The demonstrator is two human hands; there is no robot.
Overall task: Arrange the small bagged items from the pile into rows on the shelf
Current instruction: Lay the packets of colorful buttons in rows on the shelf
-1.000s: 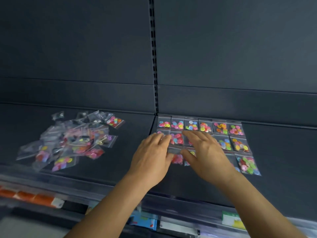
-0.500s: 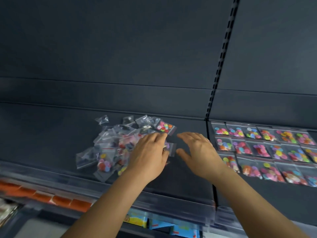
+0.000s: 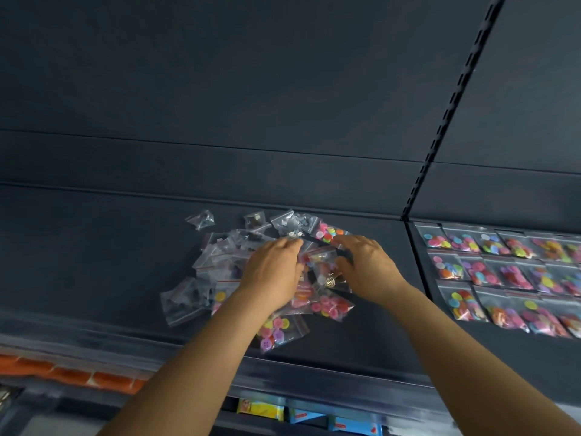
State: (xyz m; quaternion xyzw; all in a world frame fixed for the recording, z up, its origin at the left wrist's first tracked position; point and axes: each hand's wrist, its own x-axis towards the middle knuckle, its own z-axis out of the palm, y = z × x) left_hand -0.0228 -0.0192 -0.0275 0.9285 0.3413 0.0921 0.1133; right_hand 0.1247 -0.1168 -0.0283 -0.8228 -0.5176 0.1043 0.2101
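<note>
At the shelf's front lip [image 3: 314,369], closest to the camera, a clear price rail runs across, with orange packets [image 3: 72,374] and blue packaging [image 3: 309,418] just visible on the level below. Both forearms reach up over that rail to the dark shelf deck.

A little farther in lies the pile [image 3: 239,269] of small clear zip bags, heaped loosely and overlapping, so any single bag has to be teased out from its neighbours. The nearest one, a bag of pink and purple buttons [image 3: 278,333], sits at the pile's front edge. The left hand [image 3: 273,272] rests palm down on the middle of the heap, fingers curled forward; whether they pinch a bag I cannot tell, since the hand hides its own fingertips. The right hand [image 3: 367,269] sits just beside it, palm down with fingers spread over the pile's right side, holding nothing that I can see. Together they look to be sorting for the next bag to lift.

Off to the right, past the slotted upright [image 3: 440,127], the finished rows [image 3: 503,272] lie flat and edge to edge in three lines, presumably so each bag's coloured buttons stay readable. Behind everything stands the dark back panel [image 3: 220,105].
</note>
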